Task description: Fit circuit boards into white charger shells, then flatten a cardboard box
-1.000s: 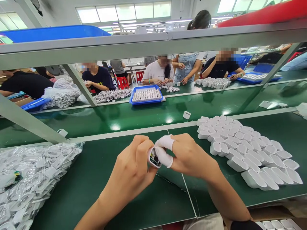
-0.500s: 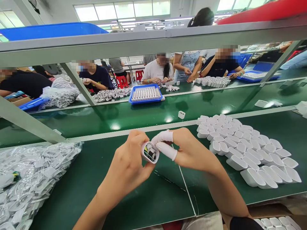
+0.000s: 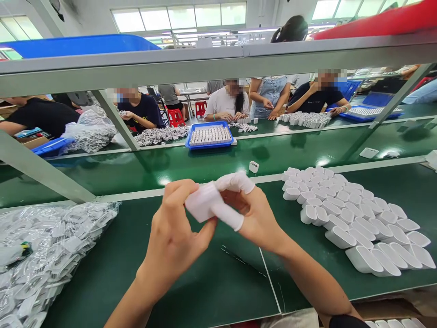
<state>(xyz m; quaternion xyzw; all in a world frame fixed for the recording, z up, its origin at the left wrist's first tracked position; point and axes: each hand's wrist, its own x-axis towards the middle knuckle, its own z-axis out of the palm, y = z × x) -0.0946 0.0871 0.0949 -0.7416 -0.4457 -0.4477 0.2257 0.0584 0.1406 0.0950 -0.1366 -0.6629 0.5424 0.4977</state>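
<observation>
Between both hands is a small white plastic housing (image 3: 201, 202), a little blurred, with its smooth side showing and its inside hidden. My left hand (image 3: 175, 232) grips its left end between the fingers and thumb. White covers sheathe the thumb and a finger of my right hand (image 3: 254, 209), which pinches the housing's right end. Both hands are above the green work surface (image 3: 205, 282). Many white housings (image 3: 355, 209) stand packed in rows to the right. At the left lies a clear plastic bag (image 3: 51, 255) full of white parts.
A green belt (image 3: 191, 164) runs beyond the work surface, with a single white piece (image 3: 253, 166) on it. Across it, several people sit or stand near a blue tray (image 3: 210, 135) of parts. A grey metal frame (image 3: 205, 64) spans overhead.
The housing has turned, so its open end with the circuit parts no longer shows. My right hand has moved left and now grips it more fully. The white piece on the belt has shifted slightly left.
</observation>
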